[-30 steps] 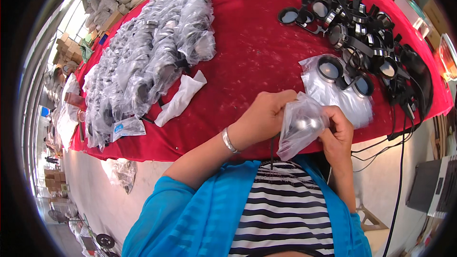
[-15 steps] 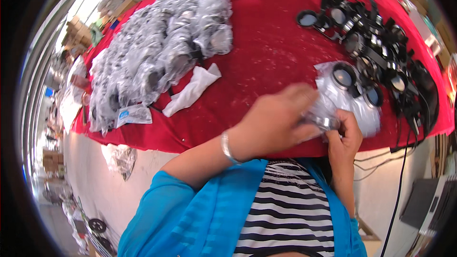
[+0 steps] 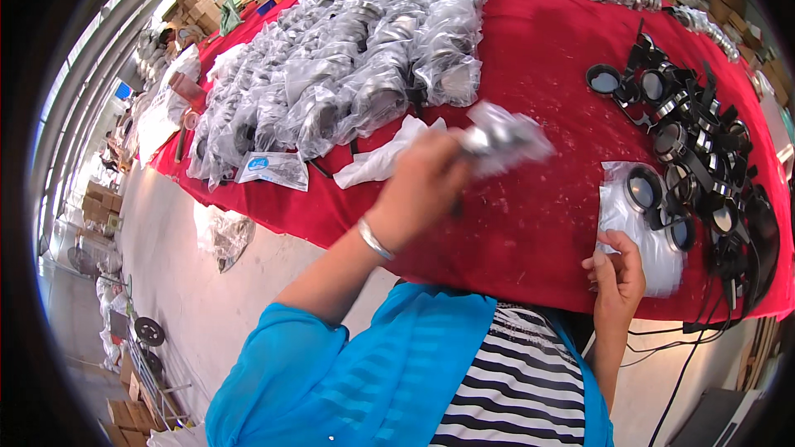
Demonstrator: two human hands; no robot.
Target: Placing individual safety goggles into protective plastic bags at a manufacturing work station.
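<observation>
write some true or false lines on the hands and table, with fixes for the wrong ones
1. The left hand holds a shiny item in clear plastic. True.
2. Its wrist is bare. False: it wears a silver metal bangle.
3. Black-and-silver round-framed pieces lie piled on the red cloth. True.
4. Both hands hold something. False: nothing shows held in the right hand.

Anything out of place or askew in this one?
Two things: a crumpled white cloth lies loose beside bagged parts lined up in rows, and a clear plastic heap sits below the red table's edge, apparently on the floor.
</observation>
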